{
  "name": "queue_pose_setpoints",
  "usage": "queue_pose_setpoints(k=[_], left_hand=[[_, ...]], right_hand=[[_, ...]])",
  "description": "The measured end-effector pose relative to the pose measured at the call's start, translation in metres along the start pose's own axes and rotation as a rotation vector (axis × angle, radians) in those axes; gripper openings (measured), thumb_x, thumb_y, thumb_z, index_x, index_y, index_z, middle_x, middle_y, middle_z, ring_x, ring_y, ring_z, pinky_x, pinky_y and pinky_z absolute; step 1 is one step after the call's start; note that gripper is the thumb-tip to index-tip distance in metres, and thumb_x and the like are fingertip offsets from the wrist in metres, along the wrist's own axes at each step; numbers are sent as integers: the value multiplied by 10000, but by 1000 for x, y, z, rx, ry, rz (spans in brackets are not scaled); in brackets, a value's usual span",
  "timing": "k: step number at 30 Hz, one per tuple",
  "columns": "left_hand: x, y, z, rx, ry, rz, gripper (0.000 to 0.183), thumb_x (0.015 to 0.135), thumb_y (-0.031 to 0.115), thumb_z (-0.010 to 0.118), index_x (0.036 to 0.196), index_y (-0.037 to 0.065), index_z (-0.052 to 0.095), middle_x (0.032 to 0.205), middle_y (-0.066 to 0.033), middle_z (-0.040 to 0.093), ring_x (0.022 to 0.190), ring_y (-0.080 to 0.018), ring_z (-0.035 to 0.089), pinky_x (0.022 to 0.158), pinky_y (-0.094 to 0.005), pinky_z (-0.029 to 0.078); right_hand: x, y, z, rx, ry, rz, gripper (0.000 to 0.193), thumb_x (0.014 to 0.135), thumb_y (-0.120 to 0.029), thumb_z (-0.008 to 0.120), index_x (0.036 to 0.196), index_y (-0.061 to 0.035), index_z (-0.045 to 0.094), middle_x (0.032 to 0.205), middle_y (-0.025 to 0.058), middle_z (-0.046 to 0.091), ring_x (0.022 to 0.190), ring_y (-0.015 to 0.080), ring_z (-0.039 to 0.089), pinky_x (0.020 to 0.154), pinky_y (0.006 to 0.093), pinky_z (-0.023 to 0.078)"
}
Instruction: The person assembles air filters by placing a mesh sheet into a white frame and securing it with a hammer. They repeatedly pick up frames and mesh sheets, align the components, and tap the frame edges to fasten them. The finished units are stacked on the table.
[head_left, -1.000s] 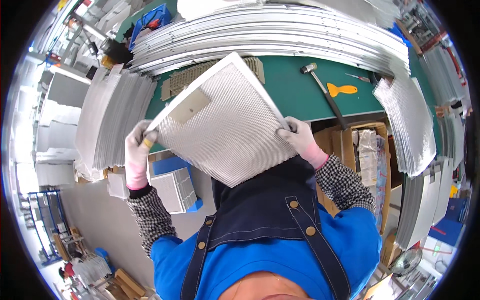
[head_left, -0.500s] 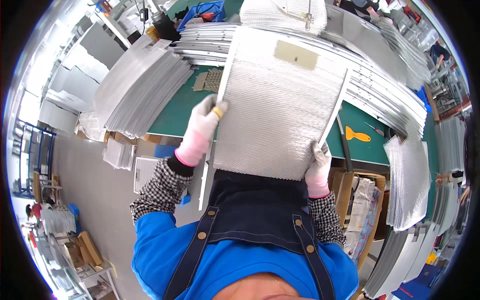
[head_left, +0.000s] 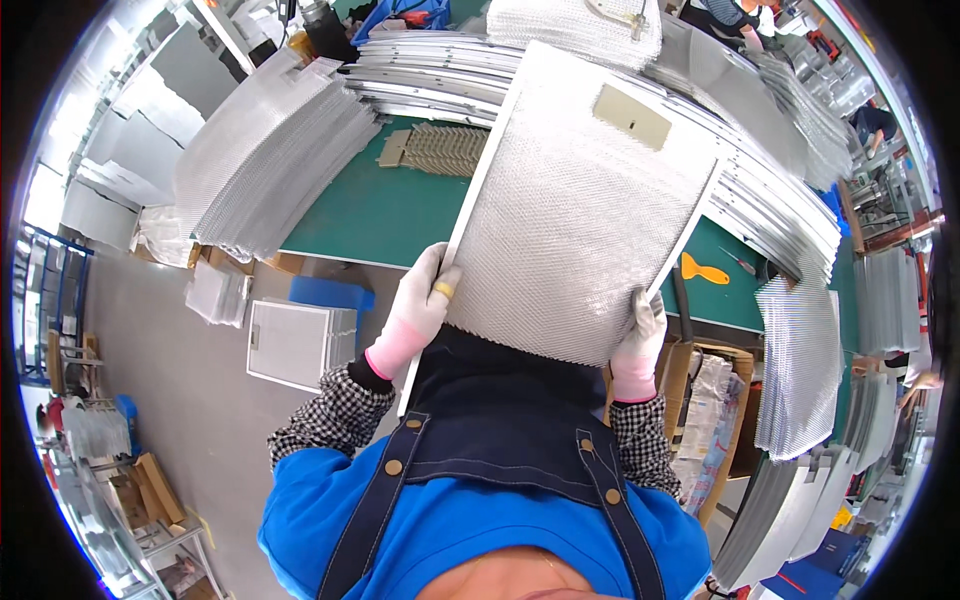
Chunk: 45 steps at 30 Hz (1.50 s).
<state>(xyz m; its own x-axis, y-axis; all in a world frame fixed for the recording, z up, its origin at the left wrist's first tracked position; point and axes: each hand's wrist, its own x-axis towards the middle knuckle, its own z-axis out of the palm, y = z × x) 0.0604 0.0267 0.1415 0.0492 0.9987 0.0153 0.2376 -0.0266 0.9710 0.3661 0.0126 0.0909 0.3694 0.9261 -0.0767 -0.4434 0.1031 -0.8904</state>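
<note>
Blue cloth makes the shirt (head_left: pixel 490 510), the nearest thing, with a dark apron (head_left: pixel 500 445) over it. Just past the apron, the person holds a silver mesh panel (head_left: pixel 580 210) in both hands, and its far part is over the green bench (head_left: pixel 345 225). The left hand (head_left: pixel 423 300), in a white and pink glove, is closed on the panel's left edge. The right hand (head_left: pixel 638 345) grips the right edge, down by the near corner. The panel is longer than it is wide. Its long side runs away from the person and leans to the right. The near end is toothed mesh, and a white rim goes up both sides. Close to the far right corner sits a flat tan plate (head_left: pixel 632 117) with a small dark mark. To the right, a cardboard box (head_left: pixel 741 382) holds shiny packs (head_left: pixel 706 400); any print on them is too small to read. Farther off are a yellow scraper (head_left: pixel 706 271), some tan pieces (head_left: pixel 440 150), long white strips (head_left: pixel 430 80) and a blue bin (head_left: pixel 425 10).
</note>
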Motion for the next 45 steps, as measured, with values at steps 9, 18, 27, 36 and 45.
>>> queue_pose_setpoints(k=[9, 18, 27, 36, 45], left_hand=[[-23, -3, -5, 307, -5, 155, 395, 1014, 73, 540, 1397, -7, 492, 1150, -187, 636, 1018, -278, 659, 871, -344, 504], [14, 13, -39, 363, 638, 280, 242, 1050, 140, 527, 1201, -42, 575, 988, -196, 650, 865, -265, 631, 796, -353, 502], [-52, -63, 36, -184, 67, -141, 489, 1050, 176, 515, 1460, -59, 392, 1372, -152, 520, 1228, -258, 502, 1066, -380, 391], [3, 36, -41, 847, -206, 505, 304, 763, 164, 733, 1067, 168, 733, 945, -90, 695, 878, -266, 683, 766, -421, 549], [81, 57, -26, 602, -526, 275, 236, 831, 175, 747, 1019, 35, 714, 906, -132, 694, 845, -288, 677, 762, -372, 528]], right_hand=[[1, -11, 4, -88, 56, 12, 349, 977, -279, 626, 1189, -3, 602, 1065, 32, 631, 1005, 130, 559, 936, 297, 414], [23, 57, 83, -117, -66, 98, 329, 990, -240, 647, 1201, 7, 593, 966, -8, 562, 893, 90, 498, 843, 267, 421], [132, -51, 101, -706, -709, 161, 546, 944, -264, 670, 1361, 71, 557, 1191, 160, 682, 1114, 219, 627, 992, 326, 473], [96, -70, 99, -1348, -1196, 170, 382, 878, -238, 655, 1169, 10, 662, 1021, 185, 694, 981, 268, 666, 909, 356, 502], [72, -52, 138, -1256, -1304, -35, 322, 978, -285, 550, 1179, -44, 627, 1073, 158, 688, 1030, 350, 657, 900, 435, 518]])
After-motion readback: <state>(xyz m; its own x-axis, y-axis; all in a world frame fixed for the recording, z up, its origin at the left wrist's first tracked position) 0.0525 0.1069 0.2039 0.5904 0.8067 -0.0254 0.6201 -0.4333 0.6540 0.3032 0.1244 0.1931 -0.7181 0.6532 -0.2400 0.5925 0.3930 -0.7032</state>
